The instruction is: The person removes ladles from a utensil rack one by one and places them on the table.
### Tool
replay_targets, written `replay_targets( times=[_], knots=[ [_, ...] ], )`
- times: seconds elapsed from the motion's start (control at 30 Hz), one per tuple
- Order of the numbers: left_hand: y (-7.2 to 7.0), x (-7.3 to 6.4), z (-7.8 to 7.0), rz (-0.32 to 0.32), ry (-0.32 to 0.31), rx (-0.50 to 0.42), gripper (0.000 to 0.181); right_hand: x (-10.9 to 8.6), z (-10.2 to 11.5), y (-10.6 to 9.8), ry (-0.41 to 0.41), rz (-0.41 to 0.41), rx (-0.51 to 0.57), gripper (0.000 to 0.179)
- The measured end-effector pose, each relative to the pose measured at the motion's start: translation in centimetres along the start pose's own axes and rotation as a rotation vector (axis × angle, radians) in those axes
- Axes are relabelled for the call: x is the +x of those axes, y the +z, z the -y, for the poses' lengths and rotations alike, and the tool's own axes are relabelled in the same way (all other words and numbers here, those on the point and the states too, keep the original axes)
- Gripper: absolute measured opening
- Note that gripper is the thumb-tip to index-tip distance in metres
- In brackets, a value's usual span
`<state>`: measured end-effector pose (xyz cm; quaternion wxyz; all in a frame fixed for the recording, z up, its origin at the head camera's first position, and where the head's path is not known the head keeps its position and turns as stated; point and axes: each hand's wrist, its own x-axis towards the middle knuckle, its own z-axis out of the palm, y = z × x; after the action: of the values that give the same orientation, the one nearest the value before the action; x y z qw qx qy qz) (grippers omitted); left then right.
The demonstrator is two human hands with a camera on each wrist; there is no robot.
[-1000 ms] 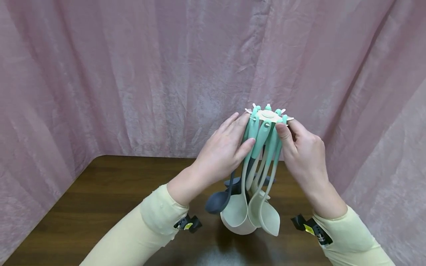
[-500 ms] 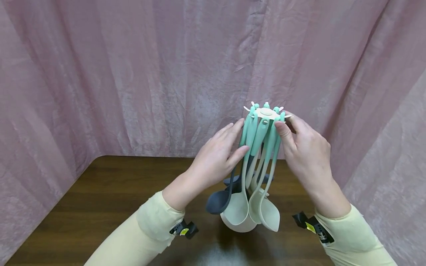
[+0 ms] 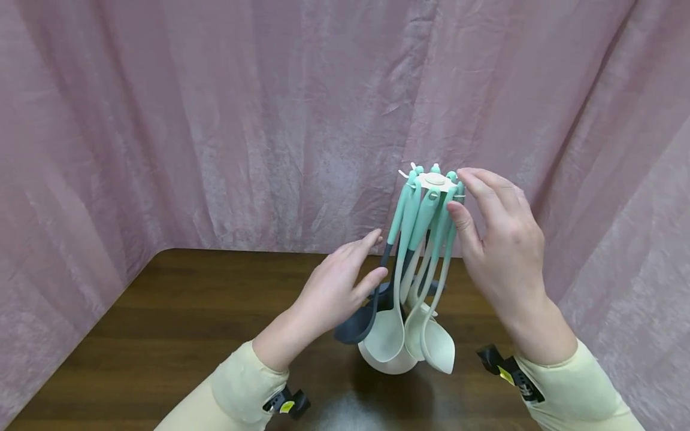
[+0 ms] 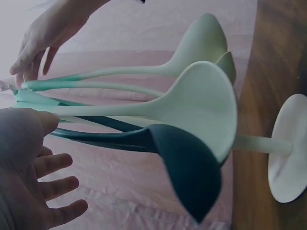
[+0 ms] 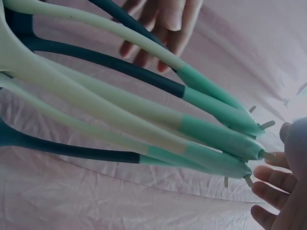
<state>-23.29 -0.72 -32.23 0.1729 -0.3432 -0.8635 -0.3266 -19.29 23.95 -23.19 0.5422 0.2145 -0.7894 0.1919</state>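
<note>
A cream utensil stand (image 3: 388, 362) sits on the brown table, its round top disc (image 3: 433, 179) ringed with hooks. Several utensils with teal handles (image 3: 420, 221) hang from it: a cream ladle (image 3: 385, 332), a dark grey ladle (image 3: 353, 326), a cream spoon (image 3: 436, 347). My left hand (image 3: 377, 254) hovers beside the lower handles, fingers relaxed, holding nothing. My right hand (image 3: 460, 190) is at the top disc, thumb against a teal handle and fingers spread over the hooks. In the right wrist view the right hand (image 5: 283, 191) lies just off the handle tips (image 5: 249, 153).
The dark wooden table (image 3: 178, 311) stretches out to the left of the stand. A pink curtain (image 3: 215, 120) closes off the back and both sides. The stand's base (image 4: 290, 148) rests near the table's front middle.
My left hand has dropped down and away from the teal handles. My right hand has risen to the top disc with its fingers spread wider.
</note>
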Motion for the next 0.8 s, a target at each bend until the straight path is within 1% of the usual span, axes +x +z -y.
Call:
replay_targets(
  times=[0.1, 0.2, 0.43, 0.6, 0.8],
  knots=[
    [0.5, -0.6, 0.1, 0.008, -0.020, -0.002, 0.067, 0.1, 0.2, 0.1, -0.041, 0.004, 0.007, 0.042],
    [0.9, -1.3, 0.2, 0.015, -0.034, -0.003, 0.064, 0.3, 0.4, 0.2, -0.054, 0.006, 0.011, 0.038],
    [1.8, -2.2, 0.3, 0.004, -0.046, -0.029, 0.057, 0.8, 0.7, 0.8, -0.056, -0.018, 0.040, 0.027],
    [2.2, -2.8, 0.3, -0.004, -0.051, -0.040, 0.050, 0.8, 0.9, 1.2, -0.054, -0.028, 0.062, 0.023],
    [2.5, -3.0, 0.2, -0.012, -0.060, -0.068, 0.037, 1.1, 0.7, 1.2, -0.056, -0.030, 0.062, 0.020]
  ],
)
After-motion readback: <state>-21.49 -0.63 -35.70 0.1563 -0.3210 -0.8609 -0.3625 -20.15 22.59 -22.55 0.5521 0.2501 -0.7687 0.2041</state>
